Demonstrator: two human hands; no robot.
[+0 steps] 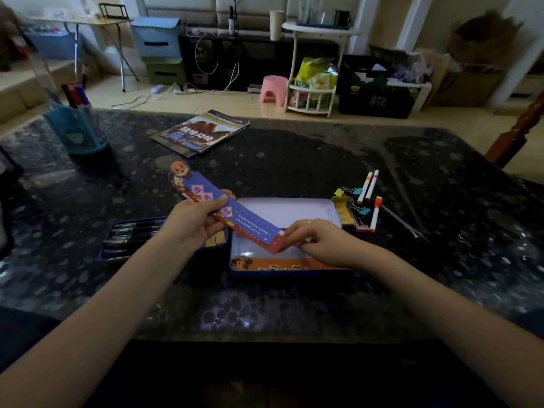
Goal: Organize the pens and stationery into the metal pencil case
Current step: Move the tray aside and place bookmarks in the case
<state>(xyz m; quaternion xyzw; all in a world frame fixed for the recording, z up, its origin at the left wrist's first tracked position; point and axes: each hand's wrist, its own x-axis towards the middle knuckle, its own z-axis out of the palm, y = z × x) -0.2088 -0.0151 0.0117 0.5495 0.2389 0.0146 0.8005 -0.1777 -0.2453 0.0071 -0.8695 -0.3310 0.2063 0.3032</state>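
An open metal pencil case lies in two halves on the dark table: the left tray (107,245) holds several black pens, the right tray (294,207) has a white floor and an orange cartoon bookmark (282,264) along its near wall. My left hand (195,222) grips long blue and red cartoon bookmarks (235,214) near their middle, tilted above the trays. My right hand (319,241) pinches their lower end over the right tray. Three white markers (369,187) and several binder clips (357,201) lie right of the case.
A blue pen holder (79,131) with markers stands at the far left. Picture books (200,132) lie at the table's far middle. A yellow ruler (343,213) and a thin grey strip (403,222) lie beside the clips. A wooden chair post (518,134) rises at right.
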